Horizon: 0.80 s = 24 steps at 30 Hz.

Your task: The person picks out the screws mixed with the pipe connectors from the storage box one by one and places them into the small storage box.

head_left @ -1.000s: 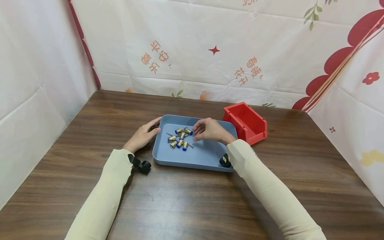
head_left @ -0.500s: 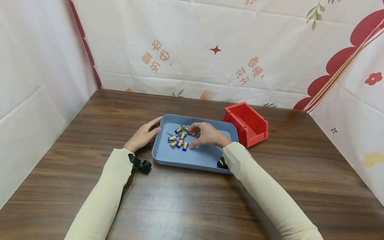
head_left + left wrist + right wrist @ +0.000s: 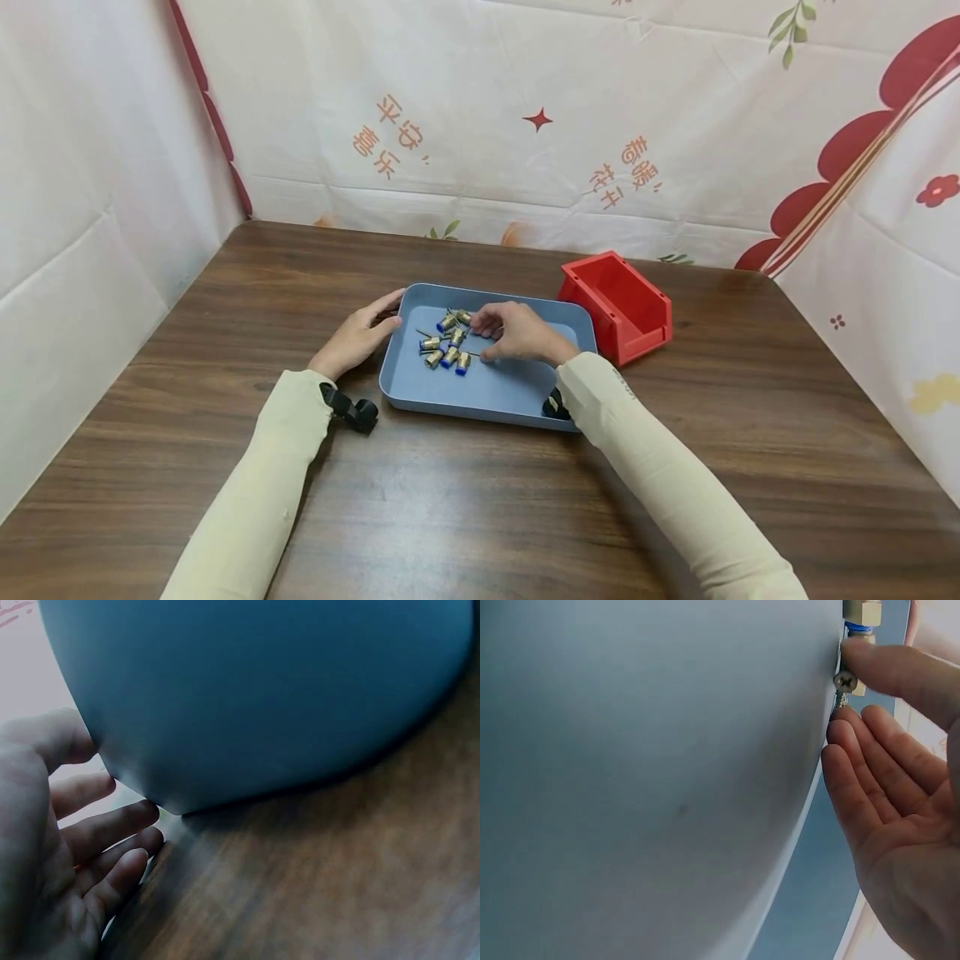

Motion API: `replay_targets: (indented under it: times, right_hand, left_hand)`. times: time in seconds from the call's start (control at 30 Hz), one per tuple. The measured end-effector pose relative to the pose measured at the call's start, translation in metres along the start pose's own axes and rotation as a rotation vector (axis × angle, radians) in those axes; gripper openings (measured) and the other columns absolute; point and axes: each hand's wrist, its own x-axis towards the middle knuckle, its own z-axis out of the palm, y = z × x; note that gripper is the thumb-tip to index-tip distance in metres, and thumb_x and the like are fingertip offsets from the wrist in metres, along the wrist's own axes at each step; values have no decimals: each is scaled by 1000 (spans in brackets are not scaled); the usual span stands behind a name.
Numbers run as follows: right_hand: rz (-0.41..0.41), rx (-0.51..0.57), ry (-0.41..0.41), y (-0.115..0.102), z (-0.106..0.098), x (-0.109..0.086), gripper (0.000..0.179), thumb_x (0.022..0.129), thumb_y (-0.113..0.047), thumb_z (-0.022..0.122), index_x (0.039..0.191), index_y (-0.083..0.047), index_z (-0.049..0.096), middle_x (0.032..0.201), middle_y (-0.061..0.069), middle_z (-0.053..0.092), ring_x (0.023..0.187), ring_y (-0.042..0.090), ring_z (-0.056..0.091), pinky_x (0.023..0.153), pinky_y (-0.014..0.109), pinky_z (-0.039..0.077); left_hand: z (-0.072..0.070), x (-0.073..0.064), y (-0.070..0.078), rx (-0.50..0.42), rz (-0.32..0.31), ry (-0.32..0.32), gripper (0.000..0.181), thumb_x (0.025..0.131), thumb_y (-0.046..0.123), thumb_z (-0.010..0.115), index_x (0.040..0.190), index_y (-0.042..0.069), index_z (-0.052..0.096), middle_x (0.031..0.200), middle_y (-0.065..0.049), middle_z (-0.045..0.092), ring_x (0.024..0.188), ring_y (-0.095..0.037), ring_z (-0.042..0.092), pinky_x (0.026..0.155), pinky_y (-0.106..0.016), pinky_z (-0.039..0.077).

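Right hand (image 3: 521, 333) shifted toward fittings (image 3: 456, 337), fingers (image 3: 491, 315) curved, left hand (image 3: 355, 340) against tray (image 3: 510, 390)

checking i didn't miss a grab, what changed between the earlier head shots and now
The right hand has moved slightly left, closer to the brass fittings, its thumb and fingers spread wider. A screw shows between thumb and fingertips in the right wrist view; whether it's gripped, I can't tell. The left hand stays at the tray's left edge; tray and red bin stayed put.
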Motion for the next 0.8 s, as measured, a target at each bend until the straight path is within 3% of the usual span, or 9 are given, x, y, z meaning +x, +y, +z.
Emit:
replay_targets:
  times: [0.43,0.8]
  right_hand:
    - [16,39,45,5,-1,0,23,77,-2,77,99,-7,71,95,8,68,80,18,60,78,27,55]
    - [9,29,61,4,-1,-1,12,78,-3,75,89,-6,73,86,7,70,72,16,60,70,25,56]
  left_hand:
    - [1,-2,2,17,22,13,53,101,25,45,152,18,29,149,-14,40,134,-33,40,109,-53,32]
    - [1,-2,3,21,18,16,53,101,25,45,152,17,29,149,-14,40,134,-33,41,109,-53,32]
